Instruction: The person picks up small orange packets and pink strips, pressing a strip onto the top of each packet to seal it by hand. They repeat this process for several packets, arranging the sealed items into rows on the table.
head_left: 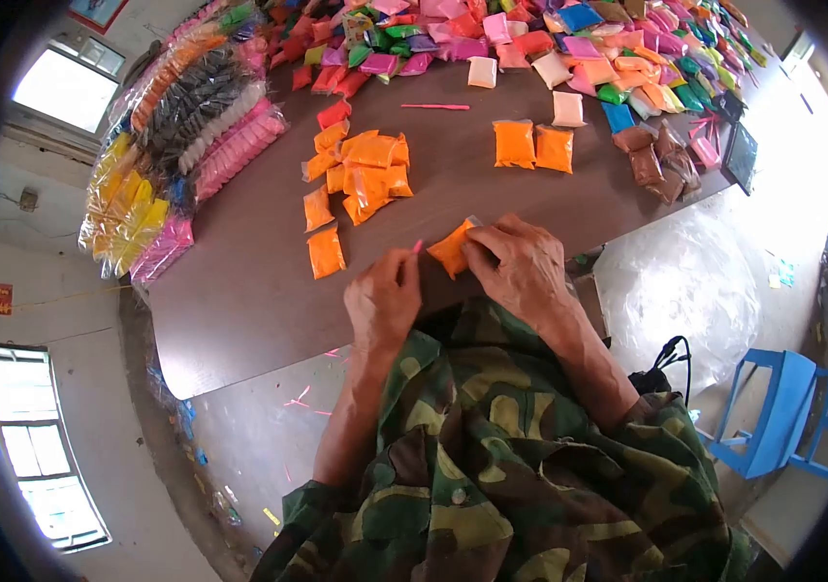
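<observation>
My right hand (pixel 519 260) pinches the upper right side of an orange packet (pixel 449 250) near the table's front edge. Just left of it, my left hand (pixel 384 294) is closed, with the pink tip of a small thing (pixel 418 246) showing above its fingers; the rest of that thing is hidden. A gap separates my left hand from the packet. A pile of orange packets (pixel 368 175) lies beyond my left hand, with a single orange packet (pixel 327 252) nearest to it. Two more orange packets (pixel 515 145) lie side by side beyond my right hand.
Many coloured packets (pixel 530 44) cover the far side of the brown table (pixel 239 320). Rows of bagged packets (pixel 203 121) lie at the left. Brown packets (pixel 649 160) and a dark flat object (pixel 740 157) sit at the right. A pink strip (pixel 435 107) lies mid-table. A blue stool (pixel 768 412) stands right.
</observation>
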The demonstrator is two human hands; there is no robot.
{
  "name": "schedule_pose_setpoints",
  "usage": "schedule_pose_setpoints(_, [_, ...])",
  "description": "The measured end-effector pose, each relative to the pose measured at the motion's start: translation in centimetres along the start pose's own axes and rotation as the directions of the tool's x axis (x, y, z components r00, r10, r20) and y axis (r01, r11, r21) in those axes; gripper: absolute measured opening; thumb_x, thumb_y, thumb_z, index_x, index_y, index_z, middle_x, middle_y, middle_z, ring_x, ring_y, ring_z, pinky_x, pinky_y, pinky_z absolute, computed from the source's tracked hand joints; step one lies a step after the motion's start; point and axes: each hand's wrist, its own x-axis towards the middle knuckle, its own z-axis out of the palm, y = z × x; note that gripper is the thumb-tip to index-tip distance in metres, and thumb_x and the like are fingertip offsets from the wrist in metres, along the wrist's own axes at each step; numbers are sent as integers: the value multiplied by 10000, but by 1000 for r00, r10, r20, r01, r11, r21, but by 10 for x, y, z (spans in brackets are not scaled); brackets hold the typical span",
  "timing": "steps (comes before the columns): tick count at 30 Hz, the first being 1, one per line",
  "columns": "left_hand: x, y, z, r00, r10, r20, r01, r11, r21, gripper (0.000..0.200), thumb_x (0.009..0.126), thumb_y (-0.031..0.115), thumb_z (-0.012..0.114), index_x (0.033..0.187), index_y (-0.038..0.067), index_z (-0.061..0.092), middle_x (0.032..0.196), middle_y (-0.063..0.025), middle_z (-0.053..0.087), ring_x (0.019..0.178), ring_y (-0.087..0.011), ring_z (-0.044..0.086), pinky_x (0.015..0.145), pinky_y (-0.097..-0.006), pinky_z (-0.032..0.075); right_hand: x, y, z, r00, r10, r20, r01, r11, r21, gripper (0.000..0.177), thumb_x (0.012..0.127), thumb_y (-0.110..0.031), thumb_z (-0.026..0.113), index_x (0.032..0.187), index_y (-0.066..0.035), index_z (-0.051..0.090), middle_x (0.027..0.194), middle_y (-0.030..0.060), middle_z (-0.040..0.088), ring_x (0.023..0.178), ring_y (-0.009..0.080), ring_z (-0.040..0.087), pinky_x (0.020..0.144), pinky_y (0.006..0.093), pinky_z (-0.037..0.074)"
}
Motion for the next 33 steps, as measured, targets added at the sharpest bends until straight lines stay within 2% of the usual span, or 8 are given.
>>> schedule_pose_setpoints(4, [0,13,-12,1000,8,-13,-10,983,-184,112,979,155,821,989,55,773,809,-149,763,682,-230,760,624,-355,569,-2,-2,2,1000,23,-12,-23,1000,21,123,911,-181,812,997,-93,816,892,90,723,823,344,732,726,456,578])
schedule_pose_setpoints(9, [-7,20,4,996,51,69,-43,993,-114,83,983,153,788,986,82,746,819,-159,755,745,-369,766,650,-433,583,0,-2,5,996,-2,-90,2,1000,11,144,911,-216,806,887,-75,784,828,95,697,782,339,718,710,466,569])
schedule_pose_setpoints(12, [-6,4,2,997,-9,72,5,998,57,76,977,141,790,1003,82,750,825,-158,756,731,-357,764,646,-427,581,-1,0,7,997,3,-74,-4,1000,-16,111,904,-187,827,956,-90,815,849,80,724,789,338,732,720,451,579])
schedule_pose_setpoints(16, [-7,13,-10,997,-54,63,62,989,-131,76,975,139,790,1024,91,757,821,-155,749,726,-359,760,640,-426,584,-1,0,12,992,-2,-123,7,999,38,150,908,-219,816,874,-76,784,814,87,698,748,333,717,690,466,563])
schedule_pose_setpoints(19, [-13,23,-2,994,81,75,-74,994,-84,73,981,139,785,1007,78,755,792,-148,739,699,-317,761,629,-407,577,0,-1,11,990,-15,-139,20,999,33,144,902,-216,823,879,-79,790,805,82,699,747,328,719,682,457,566])
schedule_pose_setpoints(25, [1,-6,-8,994,-95,61,97,995,-34,85,981,154,770,926,126,712,792,-133,740,707,-374,742,611,-474,569,0,0,12,991,2,-136,1,1000,22,143,887,-217,845,900,-83,796,834,79,725,766,329,726,694,456,568])
schedule_pose_setpoints(28, [-7,19,-15,998,-39,56,48,984,-173,83,978,163,772,927,123,720,790,-133,740,711,-372,743,612,-468,571,-3,-1,13,993,13,-121,-11,1000,16,149,881,-211,856,924,-82,795,858,82,744,791,328,736,714,458,573])
schedule_pose_setpoints(33, [-8,8,0,999,-39,21,40,995,-88,89,971,168,780,937,111,722,756,-139,727,691,-366,741,616,-463,571,-2,-5,9,992,31,-120,-31,1000,5,171,857,-214,875,880,-75,778,868,86,751,778,338,734,712,456,568])
